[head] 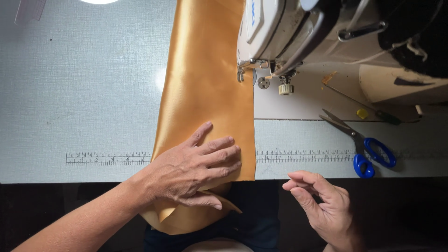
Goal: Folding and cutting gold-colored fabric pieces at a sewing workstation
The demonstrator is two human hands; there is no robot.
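Left hand (196, 170) flat on gold fabric (205, 84); right hand (322, 200) beside.

A pale grey-green worktable (84, 84) with a fine woven texture fills most of the view; a printed ruler strip (107, 158) runs along its near edge from nine o'clock towards three o'clock; a bright lamp glare (99, 1) sits at twelve o'clock, slightly left, with a softer reflected patch (161, 79) near the centre; a cream inset panel (298, 105) lies at two o'clock; below the table edge, from seven to five o'clock, the space is dark and its details cannot be made out.
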